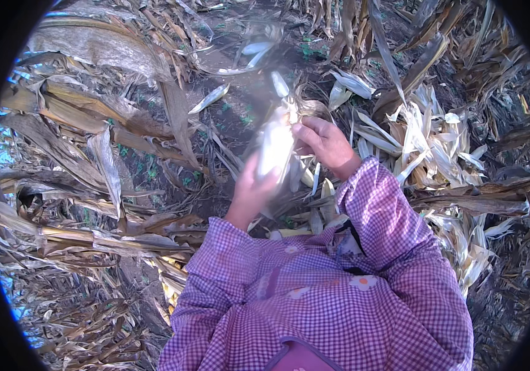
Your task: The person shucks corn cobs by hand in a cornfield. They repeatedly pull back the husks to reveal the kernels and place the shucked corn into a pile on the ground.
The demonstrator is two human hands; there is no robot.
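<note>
Pale husk wraps an ear of corn (276, 146), held up in front of my body and overexposed in bright light. My left hand (252, 185) is blurred and wraps around its lower part. At the upper end, my right hand (319, 138) pinches the husk between thumb and fingers. Some brown, dry husk (315, 109) sticks out beside that end. Glare and blur hide whether any kernels are exposed.
Stripped husks (432, 139) are heaped on the right. Dry corn stalks (93, 239) lean across the left side, with yellow corn ears (170, 292) partly visible by my left sleeve. Loose husk pieces (209, 98) lie on the bare soil ahead.
</note>
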